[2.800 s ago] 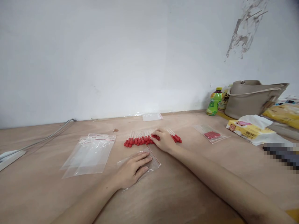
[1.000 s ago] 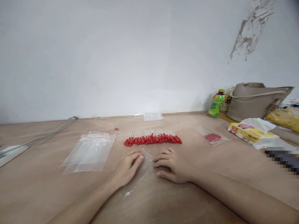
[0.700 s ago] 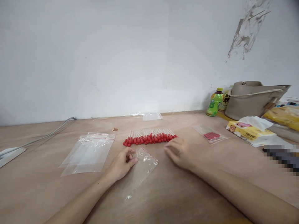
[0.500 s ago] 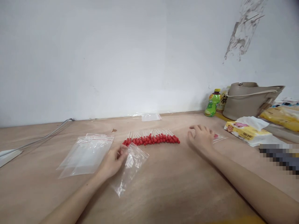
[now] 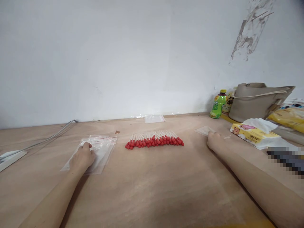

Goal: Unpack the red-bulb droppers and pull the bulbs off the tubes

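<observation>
My left hand point(image 5: 83, 157) rests over a stack of clear zip bags point(image 5: 104, 155) at the left, its fingers curled in; what they hold, if anything, is hidden. On the right, my right hand point(image 5: 213, 142) has its fingers closed on the edge of a clear plastic bag point(image 5: 202, 130), which sticks out to the left of it on the table. Between the hands lies a row of white sticks with red tips point(image 5: 154, 141), the red ends towards me.
Another small clear bag point(image 5: 154, 119) lies against the wall. Along the right stand a green drink bottle point(image 5: 218, 105), a beige bucket bag point(image 5: 251, 104) and a yellow tissue pack point(image 5: 255, 133). A grey cable point(image 5: 55, 134) crosses the far left.
The clear bag by my left hand has left the middle of the table. That hand has moved left onto the stack. My right hand has shifted right, its fingers now closed on a bag.
</observation>
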Motion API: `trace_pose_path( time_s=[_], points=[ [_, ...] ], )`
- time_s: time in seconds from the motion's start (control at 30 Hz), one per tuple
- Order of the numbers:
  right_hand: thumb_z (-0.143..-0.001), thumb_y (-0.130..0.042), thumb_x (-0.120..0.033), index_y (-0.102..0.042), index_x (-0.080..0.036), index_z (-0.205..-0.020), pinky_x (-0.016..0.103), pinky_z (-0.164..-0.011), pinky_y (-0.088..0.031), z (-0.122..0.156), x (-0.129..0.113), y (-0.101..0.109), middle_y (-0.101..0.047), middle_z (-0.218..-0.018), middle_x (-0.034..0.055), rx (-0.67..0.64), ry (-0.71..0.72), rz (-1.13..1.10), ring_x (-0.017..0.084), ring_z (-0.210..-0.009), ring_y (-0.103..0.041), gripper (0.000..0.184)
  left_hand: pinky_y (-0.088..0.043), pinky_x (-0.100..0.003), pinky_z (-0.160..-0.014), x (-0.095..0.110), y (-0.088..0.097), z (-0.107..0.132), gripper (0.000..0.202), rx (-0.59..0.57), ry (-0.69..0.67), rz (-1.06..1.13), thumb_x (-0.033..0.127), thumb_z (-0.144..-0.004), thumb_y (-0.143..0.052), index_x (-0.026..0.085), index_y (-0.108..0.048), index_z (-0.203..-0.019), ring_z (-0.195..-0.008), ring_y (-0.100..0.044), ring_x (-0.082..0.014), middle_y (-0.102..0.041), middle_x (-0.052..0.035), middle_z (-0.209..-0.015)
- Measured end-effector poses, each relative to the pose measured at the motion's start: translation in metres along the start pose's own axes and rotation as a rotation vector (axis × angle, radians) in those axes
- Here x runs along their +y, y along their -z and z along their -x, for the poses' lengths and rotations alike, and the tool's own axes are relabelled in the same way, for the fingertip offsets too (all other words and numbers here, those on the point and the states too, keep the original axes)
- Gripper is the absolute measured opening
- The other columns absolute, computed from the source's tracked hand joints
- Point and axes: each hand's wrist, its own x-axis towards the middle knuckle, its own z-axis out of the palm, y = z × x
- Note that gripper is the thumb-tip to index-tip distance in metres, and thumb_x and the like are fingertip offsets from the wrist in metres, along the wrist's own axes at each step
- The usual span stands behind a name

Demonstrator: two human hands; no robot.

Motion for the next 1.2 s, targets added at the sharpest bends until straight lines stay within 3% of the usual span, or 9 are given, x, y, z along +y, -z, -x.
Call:
trace_pose_path(
  time_s=[0.13, 0.2, 0.3, 0.4, 0.53, 0.6, 0.73, 0.87, 1.2],
  points=[
    [-0.076, -0.036, -0.008, -0.062, -0.008, -0.092, 0.042, -0.067, -0.046, -0.003, 0.004, 0.008, -0.063, -0.085, 0.0206, 0.088, 0.055, -0.048, 0.031, -0.083, -0.06, 0.031, -0.039, -0.039, -0.071, 0.005, 0.005, 0.006, 0.023, 0.111, -0.023, -0.072, 0.023, -0.08, -0.038, 0.014, -0.046, -0.099, -0.092, -0.051, -0.0329, -0.052, -0.0129, -0.097],
    [-0.082, -0.032, -0.014, -0.058, -0.01, -0.104, 0.042, -0.075, -0.046, -0.002, 0.0, 0.016, -0.062, -0.097, 0.0182, 0.267, 0.128, -0.162, 0.029, -0.095, -0.057, 0.034, -0.037, -0.042, -0.077, 0.011, 0.009, 0.01, 0.025, 0.201, -0.025, -0.1, 0.024, -0.081, -0.037, 0.014, -0.047, -0.102, -0.1, -0.046, -0.035, -0.049, -0.014, -0.102],
    [-0.086, -0.033, -0.021, -0.053, -0.014, -0.112, 0.041, -0.09, -0.042, 0.013, -0.021, 0.03, -0.058, -0.112, 0.0125, 0.631, 0.41, -0.504, 0.023, -0.109, -0.051, 0.033, -0.035, -0.043, -0.08, 0.027, 0.012, 0.018, 0.028, 0.369, -0.091, -0.089, 0.026, -0.081, -0.039, 0.015, -0.05, -0.105, -0.1, -0.045, -0.0331, -0.05, -0.0136, -0.102],
    [-0.083, -0.044, -0.017, -0.051, -0.017, -0.115, 0.038, -0.095, -0.042, 0.054, -0.058, 0.04, -0.056, -0.116, 0.0099, 0.673, 0.776, -0.744, 0.02, -0.109, -0.051, 0.033, -0.036, -0.04, -0.08, 0.048, 0.012, 0.027, 0.026, 0.447, -0.243, 0.043, 0.033, -0.082, -0.041, 0.019, -0.056, -0.096, -0.095, -0.048, -0.0292, -0.055, -0.01, -0.095],
    [-0.08, -0.048, -0.009, -0.051, -0.015, -0.116, 0.034, -0.094, -0.044, 0.124, -0.101, 0.042, -0.06, -0.111, 0.0089, 0.519, 1.225, -0.779, 0.018, -0.109, -0.051, 0.037, -0.038, -0.033, -0.081, 0.085, 0.013, 0.041, 0.023, 0.31, -0.423, 0.339, 0.037, -0.08, -0.044, 0.02, -0.059, -0.084, -0.088, -0.052, -0.0225, -0.058, -0.0051, -0.087],
    [-0.08, -0.048, -0.008, -0.054, -0.012, -0.111, 0.032, -0.092, -0.045, 0.147, -0.113, 0.042, -0.062, -0.106, 0.0097, 0.447, 1.368, -0.717, 0.019, -0.107, -0.052, 0.032, -0.039, -0.03, -0.08, 0.107, 0.014, 0.048, 0.022, 0.214, -0.5, 0.445, 0.036, -0.08, -0.045, 0.02, -0.06, -0.08, -0.088, -0.052, -0.0207, -0.059, -0.0039, -0.086],
    [-0.082, -0.043, -0.011, -0.057, -0.013, -0.106, 0.03, -0.086, -0.045, 0.161, -0.118, 0.044, -0.065, -0.096, 0.0077, 0.261, 1.332, -0.687, 0.017, -0.095, -0.056, 0.027, -0.038, -0.031, -0.078, 0.154, 0.016, 0.056, 0.018, 0.076, -0.621, 0.43, 0.033, -0.079, -0.047, 0.022, -0.062, -0.081, -0.084, -0.053, -0.0199, -0.058, -0.0026, -0.08],
    [-0.078, -0.053, -0.031, -0.055, -0.022, -0.11, 0.035, -0.081, -0.041, 0.157, -0.111, 0.05, -0.063, -0.105, 0.0038, -0.007, 1.261, -0.637, 0.02, -0.098, -0.052, 0.033, -0.037, -0.036, -0.082, 0.19, 0.011, 0.055, 0.02, 0.058, -0.631, 0.37, 0.036, -0.074, -0.053, 0.021, -0.061, -0.086, -0.091, -0.051, -0.0235, -0.058, -0.0054, -0.088],
    [-0.075, -0.054, -0.043, -0.053, -0.024, -0.114, 0.036, -0.083, -0.031, 0.152, -0.107, 0.052, -0.059, -0.111, 0.0045, -0.107, 1.292, -0.645, 0.022, -0.101, -0.047, 0.043, -0.038, -0.038, -0.079, 0.212, -0.004, 0.046, 0.013, 0.118, -0.56, 0.39, 0.03, -0.072, -0.054, 0.02, -0.063, -0.07, -0.088, -0.052, -0.024, -0.059, -0.0054, -0.085]
  ],
)
